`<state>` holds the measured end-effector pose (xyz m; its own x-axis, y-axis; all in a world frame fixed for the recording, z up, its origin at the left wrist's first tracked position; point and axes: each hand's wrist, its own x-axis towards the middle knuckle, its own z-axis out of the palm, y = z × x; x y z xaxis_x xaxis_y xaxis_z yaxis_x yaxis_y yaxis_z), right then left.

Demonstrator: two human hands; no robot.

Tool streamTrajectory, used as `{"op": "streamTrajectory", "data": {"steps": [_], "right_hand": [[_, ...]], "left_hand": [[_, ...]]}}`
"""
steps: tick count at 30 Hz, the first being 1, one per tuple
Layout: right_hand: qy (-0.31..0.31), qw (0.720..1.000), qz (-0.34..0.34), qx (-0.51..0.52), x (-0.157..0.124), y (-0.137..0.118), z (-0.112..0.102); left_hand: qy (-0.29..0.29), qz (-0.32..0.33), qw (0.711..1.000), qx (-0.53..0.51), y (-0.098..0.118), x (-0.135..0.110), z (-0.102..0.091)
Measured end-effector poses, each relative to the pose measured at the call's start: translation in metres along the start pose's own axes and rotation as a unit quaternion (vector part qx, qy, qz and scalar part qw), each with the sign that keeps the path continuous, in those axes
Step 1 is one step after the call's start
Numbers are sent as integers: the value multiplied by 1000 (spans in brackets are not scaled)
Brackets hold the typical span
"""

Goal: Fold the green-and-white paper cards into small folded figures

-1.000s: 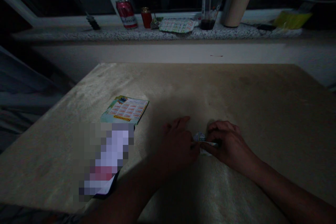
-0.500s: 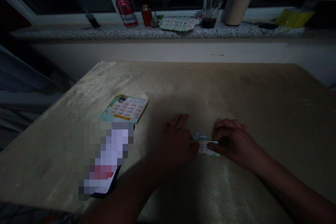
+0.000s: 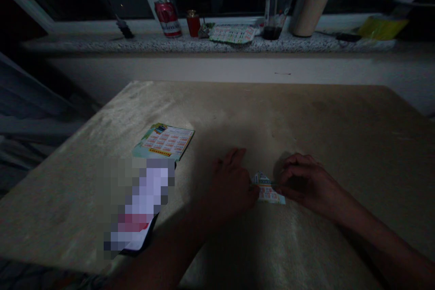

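A small folded paper [image 3: 271, 194] with a pointed top and printed orange-and-white squares lies between my hands on the table. My left hand [image 3: 233, 183] has its thumb and index finger closed on the paper's left end, while its other fingers stretch forward over the tabletop. At the upper right edge of the paper, my right hand [image 3: 302, 176] is curled, its thumb and fingertips pinched there. Shadow partly hides the right fingertips. To the left lie a stack of printed calendar cards [image 3: 166, 139] and a lit phone [image 3: 144, 208], its screen blurred out.
The table [image 3: 220, 104] reaches to the wall under a window. On the speckled sill [image 3: 136, 45] stand a red can [image 3: 169, 20], a red lighter-like object [image 3: 193, 23], a printed paper packet [image 3: 233, 34], a lidded cup with straw [image 3: 276, 9], a tan cylinder [image 3: 314, 0] and a yellow item [image 3: 383, 28].
My right thumb has shifted up off the paper's front, so more of its printed face shows. My left hand stays at the left end. The whole view has shifted slightly.
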<state>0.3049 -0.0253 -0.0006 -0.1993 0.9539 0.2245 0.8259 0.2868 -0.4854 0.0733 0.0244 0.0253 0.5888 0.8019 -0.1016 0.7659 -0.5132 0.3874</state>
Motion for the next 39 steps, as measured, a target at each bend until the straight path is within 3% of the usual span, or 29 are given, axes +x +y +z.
{"op": "streamTrajectory", "data": {"steps": [8,20,28,33,39], "right_hand": [[-2,999,21,-42,-3,-13,16],[-2,998,27,-56,-4,-12,15],[-5,999,20,-34,-2,-12,14],[5,1000,-20,-10,-2,-13,18],[10,994,-2,107,3,-17,19]], "left_hand": [[4,-5,1000,8,-4,0,2],[-25,-38,999,3,-27,-1,-16],[-20,-41,999,1,-29,-3,-16],[-1,-3,1000,-18,-28,-3,-8],[11,56,997,-53,-22,-5,-1]]}}
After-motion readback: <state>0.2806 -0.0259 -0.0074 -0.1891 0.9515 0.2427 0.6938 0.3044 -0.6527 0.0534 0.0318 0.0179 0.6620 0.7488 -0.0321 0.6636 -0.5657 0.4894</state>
